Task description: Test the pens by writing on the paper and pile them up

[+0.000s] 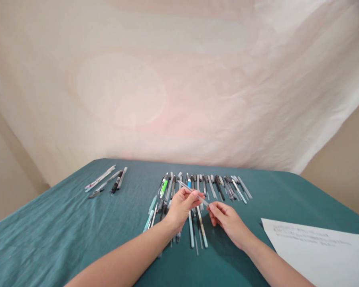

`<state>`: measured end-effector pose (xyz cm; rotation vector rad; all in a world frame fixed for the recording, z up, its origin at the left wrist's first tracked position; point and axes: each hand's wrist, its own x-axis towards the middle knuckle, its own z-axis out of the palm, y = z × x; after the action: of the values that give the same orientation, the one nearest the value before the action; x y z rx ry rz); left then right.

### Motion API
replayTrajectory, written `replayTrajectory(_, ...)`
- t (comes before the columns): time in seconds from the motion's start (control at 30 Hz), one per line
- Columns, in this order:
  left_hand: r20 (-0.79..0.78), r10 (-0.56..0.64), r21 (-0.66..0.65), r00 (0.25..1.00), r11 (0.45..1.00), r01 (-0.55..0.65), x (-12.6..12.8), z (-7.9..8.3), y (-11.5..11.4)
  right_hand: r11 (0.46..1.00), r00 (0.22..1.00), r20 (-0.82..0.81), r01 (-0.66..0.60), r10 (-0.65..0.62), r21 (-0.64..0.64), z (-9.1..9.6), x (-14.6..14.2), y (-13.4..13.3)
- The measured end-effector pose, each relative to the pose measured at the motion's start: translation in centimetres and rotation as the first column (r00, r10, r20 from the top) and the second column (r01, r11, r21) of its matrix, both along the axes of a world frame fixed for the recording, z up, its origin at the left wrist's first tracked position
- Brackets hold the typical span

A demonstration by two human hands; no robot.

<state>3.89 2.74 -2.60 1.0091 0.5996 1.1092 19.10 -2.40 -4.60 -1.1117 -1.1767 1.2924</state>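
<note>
Between both hands a slim translucent grey pen (202,200) is held at a slant above the table, its pointed tip up and to the left. My left hand (184,205) pinches it near the middle, thumb on top. At its lower right end, the thumb and fingers of my right hand (224,219) are closed on it. Below and behind the hands lie many pens in two rough rows. A green pen (164,189) stands out in the back row. Two pale blue pens (192,231) lie in the front row, partly hidden by my left hand.
A separate group at the left holds several pens, among them a black pen (116,183) and some in clear wrapping (100,178). A white sheet with handwriting (314,247) lies at the right. Dark green cloth (62,231) covers the table; a pale curtain (197,99) hangs behind.
</note>
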Motion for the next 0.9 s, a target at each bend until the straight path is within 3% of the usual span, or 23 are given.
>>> replayTrajectory(0.17,-0.003,0.008,0.003,1.000,1.000,-0.008,-0.01,-0.03,0.02,0.996,0.998,-0.052,-0.045,0.041,-0.078,-0.20,0.00,0.15)
replayTrajectory(0.37,-0.004,0.034,-0.013,0.999,0.999,-0.034,-0.07,-0.16,0.08,1.000,0.997,0.079,-0.019,0.018,0.010,0.20,-0.03,0.04)
replayTrajectory(0.6,-0.010,0.031,-0.024,0.999,0.999,-0.031,0.02,-0.19,0.17,0.998,0.996,0.063,-0.053,0.055,-0.035,0.40,-0.14,-0.14)
replayTrajectory(0.9,-0.060,0.079,-0.037,0.995,0.996,-0.081,-0.27,0.36,0.47,1.000,1.000,0.018,-0.007,0.007,-0.030,0.05,-0.06,-0.08)
